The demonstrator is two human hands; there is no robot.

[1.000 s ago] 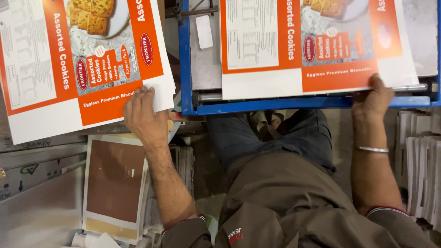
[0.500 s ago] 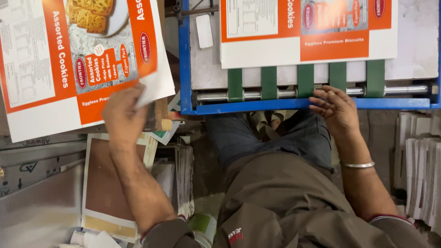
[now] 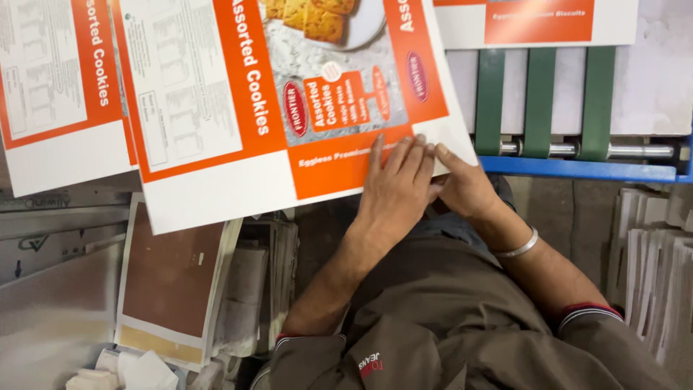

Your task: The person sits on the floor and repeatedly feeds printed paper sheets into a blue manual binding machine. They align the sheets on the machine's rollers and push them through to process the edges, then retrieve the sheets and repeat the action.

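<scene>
A large orange-and-white printed carton sheet (image 3: 238,108) with a biscuit picture is held tilted in front of me. My left hand (image 3: 393,191) lies flat on its lower right corner, fingers spread on top. My right hand (image 3: 462,188) grips the same corner from beneath, thumb against the edge; a metal bangle (image 3: 516,248) sits on that wrist. Another such sheet (image 3: 538,22) lies farther up on the machine's green belts (image 3: 538,101).
A blue-framed conveyor (image 3: 577,170) with a steel roller stands at the right. More printed sheets (image 3: 50,94) lie stacked at the left. A brown-faced sheet (image 3: 170,282) and paper piles sit below. Stacked white sheet edges (image 3: 650,260) stand at the far right.
The sheet on the belts has travelled away up the machine. My left hand has pulled a sheet from the left stack toward the centre, and my right hand has come across to grip its corner.
</scene>
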